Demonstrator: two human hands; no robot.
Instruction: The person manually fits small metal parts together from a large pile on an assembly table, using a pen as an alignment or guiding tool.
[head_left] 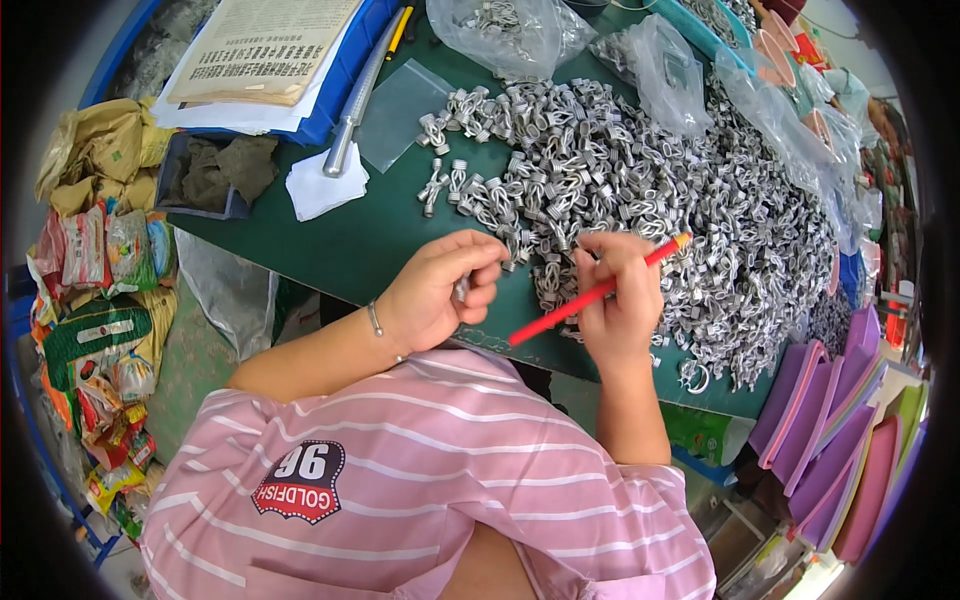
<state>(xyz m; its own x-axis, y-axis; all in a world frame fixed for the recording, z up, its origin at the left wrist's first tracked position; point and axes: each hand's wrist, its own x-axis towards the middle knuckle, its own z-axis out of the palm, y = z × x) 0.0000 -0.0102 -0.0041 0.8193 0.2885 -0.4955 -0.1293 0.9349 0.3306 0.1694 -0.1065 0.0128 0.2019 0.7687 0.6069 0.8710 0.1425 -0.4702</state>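
My left hand (446, 282) is closed above the table's near edge, fingers curled in. A bit of a small silvery metal piece (462, 288) shows between its fingers; most of it is hidden. To its right, my right hand (622, 292) grips a slim red pen-like stick (556, 318) with an orange end. The stick slants from lower left to upper right across the hand, its lower end near the left hand. Just beyond both hands spreads a large heap of small silver metal loop pieces (590, 160). A few lie loose at the heap's left side.
On the green table (310, 250) stand a blue tray (350, 75) with papers, a metal-bladed tool (362, 100), white paper slips (325, 185) and a small dark box (205, 200). Plastic bags (665, 75) lie behind the heap. Purple foam-like slabs (825, 420) stand at right.
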